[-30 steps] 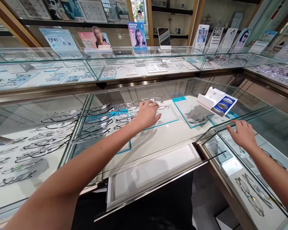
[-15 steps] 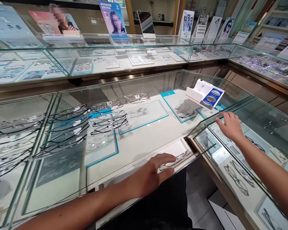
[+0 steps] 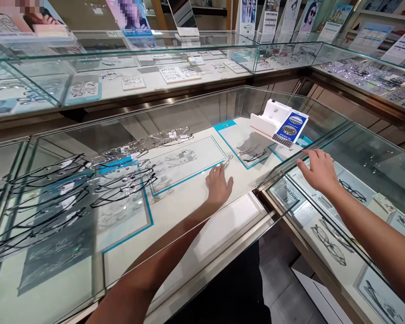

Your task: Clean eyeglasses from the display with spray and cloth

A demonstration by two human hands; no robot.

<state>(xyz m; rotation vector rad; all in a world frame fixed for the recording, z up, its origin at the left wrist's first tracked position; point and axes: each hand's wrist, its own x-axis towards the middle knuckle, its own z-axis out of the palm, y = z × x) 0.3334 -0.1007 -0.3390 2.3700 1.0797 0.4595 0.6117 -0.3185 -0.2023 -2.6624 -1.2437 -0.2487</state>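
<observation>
My left hand (image 3: 219, 184) reaches into the glass display case and shows through its glass top. Its fingers are closed on a thin pair of eyeglasses (image 3: 228, 161), partly hidden by the hand. My right hand (image 3: 319, 168) lies with fingers apart on the glass edge of the adjoining case to the right, holding nothing. Rows of dark eyeglasses (image 3: 121, 185) sit on the case glass to the left. A blue-edged display mat (image 3: 189, 155) lies by my left fingertips. Nearer me, a white pull-out tray (image 3: 229, 220) sticks out from the case.
A white stand with a blue card (image 3: 292, 128) is on the glass beyond my hands. More eyeglasses (image 3: 329, 245) lie in the right case. Another glass counter runs along the back, with a small mirror (image 3: 184, 18) and poster cards (image 3: 270, 20) on it.
My left hand has moved forward from the near tray into the case, carrying the eyeglasses that lay in that tray. The right hand stays on the glass edge. The view has shifted slightly.
</observation>
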